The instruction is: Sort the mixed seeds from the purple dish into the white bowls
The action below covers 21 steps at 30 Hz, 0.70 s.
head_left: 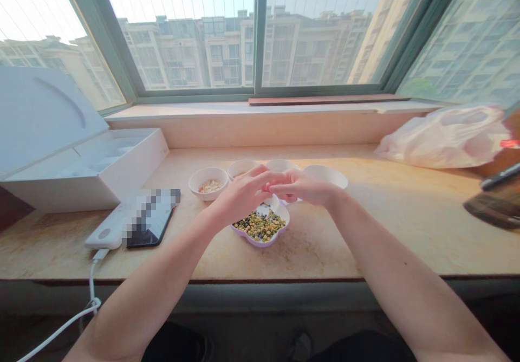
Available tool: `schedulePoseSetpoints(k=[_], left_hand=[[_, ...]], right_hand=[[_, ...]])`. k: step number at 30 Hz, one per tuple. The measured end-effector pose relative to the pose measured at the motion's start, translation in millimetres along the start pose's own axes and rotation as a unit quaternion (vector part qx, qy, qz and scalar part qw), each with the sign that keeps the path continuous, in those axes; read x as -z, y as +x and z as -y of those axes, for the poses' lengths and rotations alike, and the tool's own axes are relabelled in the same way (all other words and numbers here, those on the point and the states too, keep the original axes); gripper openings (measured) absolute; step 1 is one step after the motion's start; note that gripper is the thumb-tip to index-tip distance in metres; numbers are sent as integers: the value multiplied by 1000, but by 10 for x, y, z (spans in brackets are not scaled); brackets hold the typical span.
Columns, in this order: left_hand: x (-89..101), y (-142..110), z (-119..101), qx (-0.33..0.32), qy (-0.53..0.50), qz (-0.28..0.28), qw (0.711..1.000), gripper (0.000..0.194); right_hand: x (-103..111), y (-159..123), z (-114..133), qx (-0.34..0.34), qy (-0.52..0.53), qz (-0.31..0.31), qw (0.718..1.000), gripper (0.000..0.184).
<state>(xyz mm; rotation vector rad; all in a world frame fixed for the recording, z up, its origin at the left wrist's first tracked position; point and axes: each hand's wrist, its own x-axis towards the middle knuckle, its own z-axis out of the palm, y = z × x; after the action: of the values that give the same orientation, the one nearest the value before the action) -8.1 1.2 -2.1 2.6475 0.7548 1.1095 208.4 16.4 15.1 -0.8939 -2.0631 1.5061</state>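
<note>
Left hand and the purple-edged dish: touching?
Cannot tell. The head view shows the left hand overlapping the upper-left rim of the purple-edged dish, hiding any contact or gap.

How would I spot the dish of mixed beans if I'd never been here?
Below the window, a tan counter holds white bowls. The dish sits just in front of them, partly hidden by the left hand. Unlike those round bowls, it has a lobed lavender edge.

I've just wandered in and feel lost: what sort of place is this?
Probably a home, perhaps an upper-floor flat: a wide window, apartment-like buildings outside, and a counter with a dish of what look like beans.
</note>
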Motion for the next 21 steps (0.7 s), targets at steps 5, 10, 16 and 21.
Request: schedulePoseSetpoints(k=[5, 10, 16, 21], left_hand=[[19, -1, -37, 8, 6, 44, 999, 29], [26, 4, -86, 40, 18, 80, 996, 33], [89, 12, -60, 187, 82, 100, 974, 34], [157, 11, -107, 134, 90, 302, 939, 21]], right_hand=[[-54, 59, -86, -19, 3, -20, 1000, 44], [-63, 63, -92, -40, -11, -35, 999, 39], [-7, 47, -70, -7, -5, -101, 995, 37], [-18, 41, -39, 11, -5, -182, 983, 37]])
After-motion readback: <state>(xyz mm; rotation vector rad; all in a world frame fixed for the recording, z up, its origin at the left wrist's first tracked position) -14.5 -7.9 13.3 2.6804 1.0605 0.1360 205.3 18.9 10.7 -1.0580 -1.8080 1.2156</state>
